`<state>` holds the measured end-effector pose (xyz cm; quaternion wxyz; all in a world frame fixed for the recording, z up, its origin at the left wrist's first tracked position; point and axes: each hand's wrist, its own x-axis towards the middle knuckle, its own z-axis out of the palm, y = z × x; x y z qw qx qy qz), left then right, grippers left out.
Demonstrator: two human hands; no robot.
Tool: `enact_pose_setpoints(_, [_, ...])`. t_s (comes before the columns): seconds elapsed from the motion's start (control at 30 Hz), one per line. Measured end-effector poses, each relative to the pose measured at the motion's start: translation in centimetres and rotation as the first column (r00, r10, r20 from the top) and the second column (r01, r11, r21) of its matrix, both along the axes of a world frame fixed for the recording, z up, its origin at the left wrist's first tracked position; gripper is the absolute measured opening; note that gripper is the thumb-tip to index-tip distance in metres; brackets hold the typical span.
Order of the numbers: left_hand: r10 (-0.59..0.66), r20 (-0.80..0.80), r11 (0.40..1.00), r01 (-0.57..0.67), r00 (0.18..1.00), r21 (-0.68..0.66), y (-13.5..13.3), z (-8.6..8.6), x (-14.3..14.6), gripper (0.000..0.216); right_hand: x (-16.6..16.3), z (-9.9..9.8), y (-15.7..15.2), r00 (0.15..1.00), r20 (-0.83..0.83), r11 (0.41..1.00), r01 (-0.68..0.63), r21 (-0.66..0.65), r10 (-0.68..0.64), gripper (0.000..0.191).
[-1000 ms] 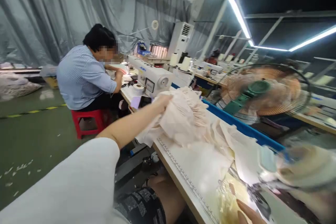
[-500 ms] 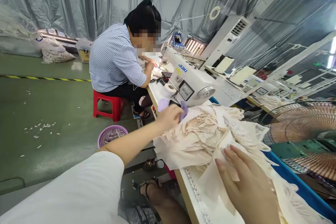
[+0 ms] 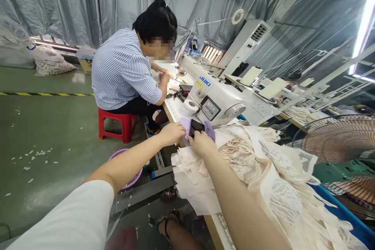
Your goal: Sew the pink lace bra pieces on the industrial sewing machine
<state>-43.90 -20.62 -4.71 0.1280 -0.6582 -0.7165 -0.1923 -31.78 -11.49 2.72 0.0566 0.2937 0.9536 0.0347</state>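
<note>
Beside the sewing machine (image 3: 216, 93), a black flat object (image 3: 196, 125), its kind unclear, lies between two parts of a purple sheet (image 3: 210, 131). My left hand (image 3: 172, 134) has its fingers closed at the left edge of the purple sheet. The fingers of my right hand (image 3: 203, 144) are curled on the near edge of the black object; their tips are partly hidden. Under my right forearm spreads a heap of cream lace fabric pieces (image 3: 243, 148) on the table. A white thread roll (image 3: 190, 106) stands just past the black object.
A co-worker in a striped shirt (image 3: 125, 66) sits on a red stool (image 3: 114, 125), hands at the machine's needle end. On the right are a fan (image 3: 336, 136) and a blue bin edge (image 3: 345, 215). A purple basket (image 3: 133, 183) stands on the floor below my left forearm.
My right hand has left the fabric heap and moved forward to the black object. My left hand has shifted left, to the purple sheet's left edge. The view has turned slightly.
</note>
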Motion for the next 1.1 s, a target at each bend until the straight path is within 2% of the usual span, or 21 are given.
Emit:
enact_pose_setpoints(0.07, [-0.03,-0.009,1.0,0.03,1.0,-0.003,-0.3,-0.9,-0.5,0.019,-0.6,-0.7,0.7,0.995,0.073,0.997,0.071,-0.029,-0.068,0.056])
enact_pose_setpoints(0.17, [-0.03,-0.001,0.999,0.03,1.0,0.017,-0.5,-2.2,-0.6,0.02,-0.7,-1.2,1.0,0.987,0.124,0.993,0.109,-0.032,-0.105,0.07])
enact_pose_setpoints(0.33, [-0.035,-0.017,0.999,0.035,0.999,0.04,-0.4,-2.5,0.1,0.019,-0.5,-1.6,0.6,0.987,0.104,0.992,0.123,-0.009,-0.122,0.062])
enact_pose_setpoints(0.63, [-0.022,0.005,0.999,0.022,1.0,0.027,-0.2,-2.7,1.3,0.021,1.3,-3.0,1.1,0.99,0.106,0.994,0.087,0.067,-0.093,0.063])
enact_pose_setpoints(0.77, [-0.011,0.029,1.0,0.011,1.0,0.012,-0.2,-2.2,1.7,0.019,1.4,-3.3,0.9,0.988,0.133,0.992,0.062,0.114,-0.077,0.065])
enact_pose_setpoints(0.87, [-0.001,0.06,1.0,0.002,0.998,-0.006,-0.4,-1.5,2.0,0.021,1.4,-2.0,0.9,0.979,0.194,0.993,0.044,0.114,-0.065,0.065])
enact_pose_setpoints(0.97, [0.006,0.101,0.998,0.0,0.995,-0.055,-0.6,-0.6,2.3,0.022,1.6,0.7,2.3,0.979,0.184,0.98,0.057,0.19,-0.093,0.053])
enact_pose_setpoints(1.03, [0.01,0.126,0.996,0.002,0.992,-0.093,-0.6,0.0,2.5,0.023,1.9,2.5,4.1,0.983,0.033,0.947,0.167,0.275,-0.183,0.042])
enact_pose_setpoints(1.1, [0.013,0.145,0.993,0.004,0.989,-0.116,-0.6,0.3,2.6,0.022,2.1,3.8,6.2,0.957,-0.118,0.94,0.283,0.189,-0.264,0.044])
